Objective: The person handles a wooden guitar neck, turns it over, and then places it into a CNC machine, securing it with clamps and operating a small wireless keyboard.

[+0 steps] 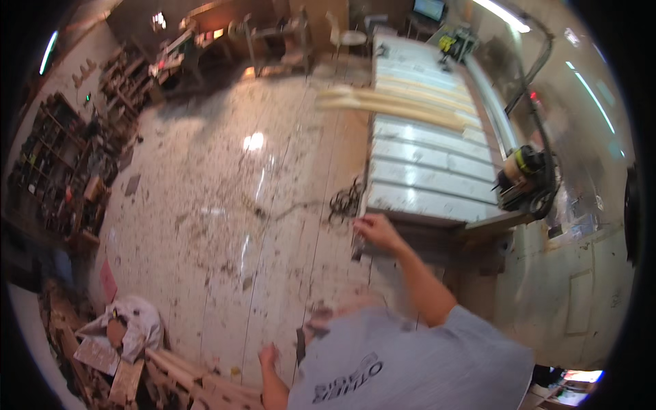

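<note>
My right hand reaches forward at the near left corner of a long slatted machine bed. Its fingers look curled together; what they hold, if anything, is too small to make out. Just beyond them a tangled dark coil, like cable or cord, lies beside the bed. My left hand hangs low over the floor, away from the bed, its fingers too blurred to read. Across the bed lie several long pale wooden strips, their left ends jutting past its edge.
A motor-like unit with hoses sits at the bed's right side. Scrap wood and a white sack are heaped at lower left. Cluttered shelves line the left wall. Debris dots the pale floor; a white chair stands far back.
</note>
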A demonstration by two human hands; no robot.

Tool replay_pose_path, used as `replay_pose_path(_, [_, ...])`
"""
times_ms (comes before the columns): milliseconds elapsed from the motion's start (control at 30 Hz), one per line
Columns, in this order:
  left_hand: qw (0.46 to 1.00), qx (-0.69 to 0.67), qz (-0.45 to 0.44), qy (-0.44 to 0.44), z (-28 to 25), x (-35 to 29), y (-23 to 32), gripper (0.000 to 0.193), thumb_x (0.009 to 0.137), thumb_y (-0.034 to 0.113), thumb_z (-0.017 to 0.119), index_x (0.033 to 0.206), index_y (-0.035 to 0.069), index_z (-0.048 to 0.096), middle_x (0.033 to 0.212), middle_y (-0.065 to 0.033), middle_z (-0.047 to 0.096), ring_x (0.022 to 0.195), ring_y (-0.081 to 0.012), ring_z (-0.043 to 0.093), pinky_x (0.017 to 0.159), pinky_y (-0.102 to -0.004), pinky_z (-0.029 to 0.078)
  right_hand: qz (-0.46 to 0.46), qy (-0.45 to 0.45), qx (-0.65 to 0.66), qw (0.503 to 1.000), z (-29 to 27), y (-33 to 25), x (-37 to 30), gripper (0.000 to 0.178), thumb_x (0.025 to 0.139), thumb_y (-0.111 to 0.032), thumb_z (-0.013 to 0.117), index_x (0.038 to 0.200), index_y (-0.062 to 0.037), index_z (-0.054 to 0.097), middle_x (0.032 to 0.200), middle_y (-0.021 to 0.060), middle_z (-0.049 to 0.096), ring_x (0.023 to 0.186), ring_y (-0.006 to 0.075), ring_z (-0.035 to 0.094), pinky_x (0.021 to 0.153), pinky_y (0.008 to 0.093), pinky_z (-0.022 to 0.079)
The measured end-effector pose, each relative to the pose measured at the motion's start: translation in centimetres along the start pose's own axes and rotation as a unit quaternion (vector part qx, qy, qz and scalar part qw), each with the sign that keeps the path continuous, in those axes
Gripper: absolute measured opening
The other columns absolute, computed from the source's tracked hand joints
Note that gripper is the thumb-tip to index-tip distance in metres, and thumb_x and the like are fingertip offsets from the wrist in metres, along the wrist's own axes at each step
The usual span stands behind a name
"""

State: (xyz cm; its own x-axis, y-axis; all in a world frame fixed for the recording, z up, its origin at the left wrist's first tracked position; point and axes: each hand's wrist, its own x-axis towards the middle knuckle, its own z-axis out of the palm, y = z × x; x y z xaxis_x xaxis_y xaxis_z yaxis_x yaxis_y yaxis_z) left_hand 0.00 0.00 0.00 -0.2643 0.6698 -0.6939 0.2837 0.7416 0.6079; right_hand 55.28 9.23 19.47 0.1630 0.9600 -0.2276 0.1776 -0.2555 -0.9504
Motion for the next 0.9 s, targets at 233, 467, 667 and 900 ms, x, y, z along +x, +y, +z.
replay_pose_path(233, [0.995, -0.047, 0.091, 0.019, -6.3, 9.2, 16.2, 0.032, 0.099, 0.03, 0.063, 0.11, 0.001, 0.068, 0.091, -0.0076, 0.072, 0.069, -0.0165, 0.068, 0.053, -0.0272, 0.047, 0.14, 0.069, 0.311, 0.937, 2.7, -4.6, 3.0, 0.036, 0.104, -0.032, 0.06, 0.124, -0.0023, 0.065, 0.103, 0.0096, 0.072, 0.09, 0.0181, 0.07, 0.079, 0.0292, 0.057])
replay_pose_path(467, [0.975, 0.157, -0.029, -0.153, -5.8, 21.8, 23.6, 0.022, 0.098, 0.029, 0.063, 0.105, 0.008, 0.069, 0.085, -0.0059, 0.068, 0.074, -0.0213, 0.069, 0.055, -0.0317, 0.052, 0.074, 0.126, 0.478, 0.866, 4.6, -5.4, 18.2, 0.05, 0.1, -0.042, 0.064, 0.13, -0.0037, 0.053, 0.11, 0.0149, 0.067, 0.097, 0.0243, 0.069, 0.081, 0.0372, 0.059])
replay_pose_path(667, [0.989, 0.085, -0.038, -0.111, -3.3, 26.9, 33.1, 0.033, 0.097, 0.031, 0.061, 0.114, 0.003, 0.066, 0.099, -0.0134, 0.072, 0.072, -0.0269, 0.071, 0.049, -0.0334, 0.048, 0.072, 0.312, 0.529, 0.786, 0.9, -3.5, 32.8, 0.083, 0.09, -0.054, 0.072, 0.148, -0.0071, 0.035, 0.125, 0.0229, 0.058, 0.111, 0.033, 0.063, 0.089, 0.0427, 0.057])
replay_pose_path(900, [0.986, 0.082, 0.003, -0.146, 3.6, 38.1, 51.1, 0.033, 0.097, 0.03, 0.059, 0.115, 0.002, 0.064, 0.103, -0.0145, 0.071, 0.075, -0.0272, 0.071, 0.053, -0.0349, 0.05, 0.084, 0.431, 0.526, 0.728, -4.4, -5.1, 45.8, 0.089, 0.087, -0.056, 0.074, 0.151, -0.0111, 0.031, 0.131, 0.0252, 0.054, 0.114, 0.0346, 0.062, 0.092, 0.0474, 0.055])
